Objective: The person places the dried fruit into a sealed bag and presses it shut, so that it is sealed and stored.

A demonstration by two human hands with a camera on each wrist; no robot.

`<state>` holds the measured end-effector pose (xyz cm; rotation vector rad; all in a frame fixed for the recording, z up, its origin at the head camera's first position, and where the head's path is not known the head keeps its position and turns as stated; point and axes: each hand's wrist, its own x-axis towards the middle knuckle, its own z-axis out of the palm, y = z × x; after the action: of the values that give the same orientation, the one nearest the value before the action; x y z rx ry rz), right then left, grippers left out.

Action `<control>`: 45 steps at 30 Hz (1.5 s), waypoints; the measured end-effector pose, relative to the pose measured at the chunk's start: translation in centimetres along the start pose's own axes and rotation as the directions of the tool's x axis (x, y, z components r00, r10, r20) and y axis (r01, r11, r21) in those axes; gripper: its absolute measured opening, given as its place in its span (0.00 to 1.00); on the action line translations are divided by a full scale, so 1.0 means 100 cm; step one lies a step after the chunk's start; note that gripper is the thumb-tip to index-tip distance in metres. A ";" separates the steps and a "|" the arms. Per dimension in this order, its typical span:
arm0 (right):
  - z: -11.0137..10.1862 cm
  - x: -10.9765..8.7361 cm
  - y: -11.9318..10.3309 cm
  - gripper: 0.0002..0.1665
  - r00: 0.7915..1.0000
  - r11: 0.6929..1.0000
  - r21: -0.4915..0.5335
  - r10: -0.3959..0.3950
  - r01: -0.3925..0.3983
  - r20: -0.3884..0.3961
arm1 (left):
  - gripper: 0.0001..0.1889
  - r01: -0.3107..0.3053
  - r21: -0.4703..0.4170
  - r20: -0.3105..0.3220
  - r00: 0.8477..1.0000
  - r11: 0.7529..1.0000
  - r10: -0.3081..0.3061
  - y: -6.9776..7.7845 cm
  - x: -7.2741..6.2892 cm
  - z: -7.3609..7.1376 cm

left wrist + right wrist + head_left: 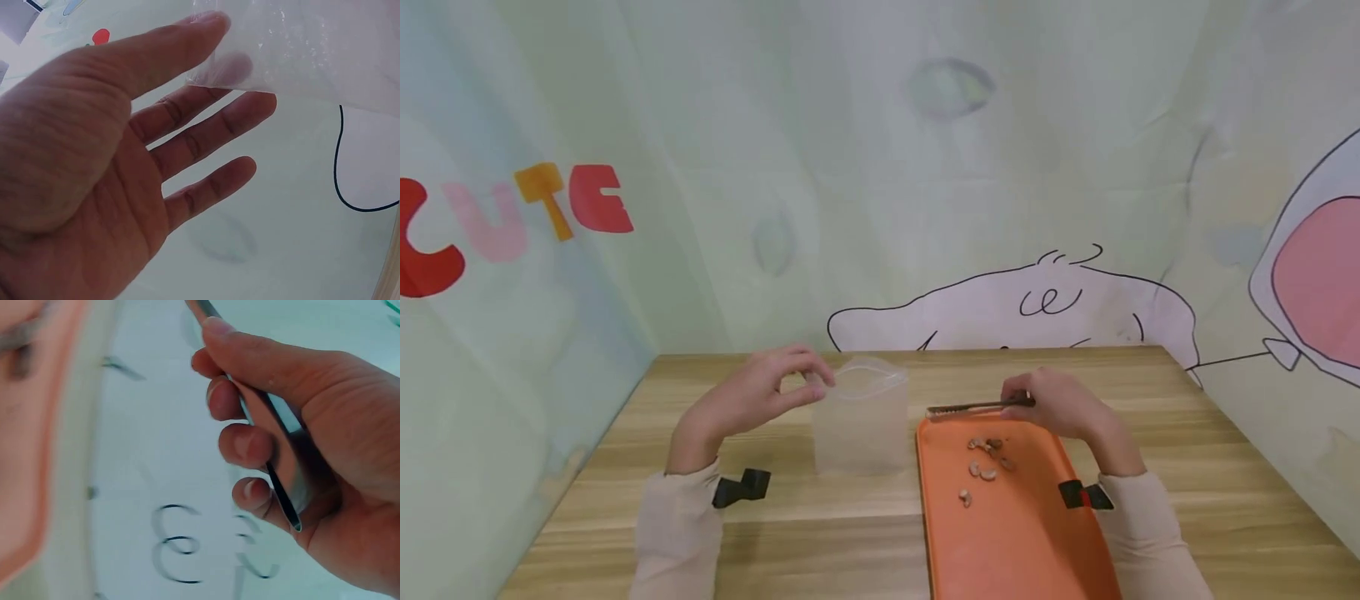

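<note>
My left hand [767,386] pinches the upper left edge of a translucent plastic bag [861,429], which stands upright with its mouth parted. In the left wrist view the thumb lies in front of the plastic [300,50] and a fingertip shows through it; the other fingers extend below. Metal tongs [973,407] are gripped in my right hand [1063,404], their tips pointing left over the far edge of an orange tray [1015,542]. A pale bit shows at the tips, too small to tell. The right wrist view shows fingers curled round the tongs [265,415].
Several small, curved, nut-like pieces [987,474] lie on the far half of the tray, right of the bag. The wooden table [820,542] ends at a printed cloth wall [737,208] behind, with more cloth at both sides.
</note>
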<state>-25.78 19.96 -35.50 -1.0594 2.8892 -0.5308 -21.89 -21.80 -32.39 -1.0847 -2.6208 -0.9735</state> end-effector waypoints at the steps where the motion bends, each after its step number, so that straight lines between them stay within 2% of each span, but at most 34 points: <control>1: -0.006 0.000 -0.004 0.05 0.999 1.000 0.000 -0.008 0.008 -0.039 | 0.04 0.003 -0.001 0.008 1.000 1.000 -0.003 0.002 0.000 -0.001; 4: -0.023 -0.003 -0.016 0.03 0.987 0.998 0.008 -0.053 0.055 -0.152 | 0.03 0.015 -0.008 0.024 1.000 1.000 -0.014 0.005 0.001 -0.003; 9: -0.042 -0.013 -0.036 0.03 0.940 0.989 -0.001 -0.143 0.150 -0.311 | 0.02 0.003 0.001 0.048 0.999 1.000 -0.003 0.007 0.004 -0.002; 13: -0.044 -0.014 -0.048 0.05 0.909 0.975 -0.024 -0.214 0.220 -0.358 | 0.03 -0.013 0.008 0.062 0.998 1.000 0.013 0.009 0.006 -0.001; 16: -0.041 -0.010 -0.055 0.05 0.901 0.969 -0.043 -0.242 0.243 -0.359 | 0.04 -0.023 0.011 0.068 0.997 1.000 0.022 0.012 0.007 0.000; 20: -0.035 -0.007 -0.056 0.05 0.914 0.973 -0.039 -0.228 0.229 -0.337 | 0.04 -0.034 0.010 0.079 0.996 0.999 0.033 0.016 0.010 0.002; 24: -0.035 -0.011 -0.050 0.07 0.933 0.979 0.029 -0.183 0.202 -0.310 | 0.03 -0.029 0.006 0.089 0.996 1.000 0.028 0.016 0.010 0.004; 28: -0.042 -0.018 -0.041 0.08 0.945 0.987 0.066 -0.118 0.144 -0.307 | 0.03 -0.027 0.012 0.078 0.997 1.000 0.026 0.013 0.008 0.003; 31: -0.045 -0.022 -0.035 0.09 0.954 0.995 0.046 -0.071 0.088 -0.290 | 0.01 -0.029 0.015 0.066 0.997 0.999 0.028 0.012 0.006 0.002; 36: -0.047 -0.024 -0.023 0.10 0.986 0.996 0.087 -0.002 0.017 -0.166 | 0.02 -0.021 0.020 0.062 0.998 1.000 0.020 0.011 0.005 -0.002; 39: -0.046 -0.023 -0.016 0.09 0.996 0.995 0.097 0.041 -0.033 -0.079 | 0.04 -0.004 0.037 0.062 0.998 0.999 0.002 0.012 0.004 -0.004; 42: -0.043 -0.024 -0.008 0.05 0.995 0.993 0.058 0.104 -0.103 -0.006 | 0.03 0.013 0.055 0.061 0.998 0.998 -0.016 0.011 0.004 -0.004; 45: -0.038 -0.024 0.001 0.05 0.983 0.985 0.018 0.172 -0.174 0.064 | 0.02 0.014 0.065 0.064 0.998 0.998 -0.019 0.011 0.003 -0.003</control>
<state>-24.49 22.72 -32.21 -0.7960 2.8757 -0.5119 -21.41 -21.22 -31.50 -1.0988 -2.6962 -0.8642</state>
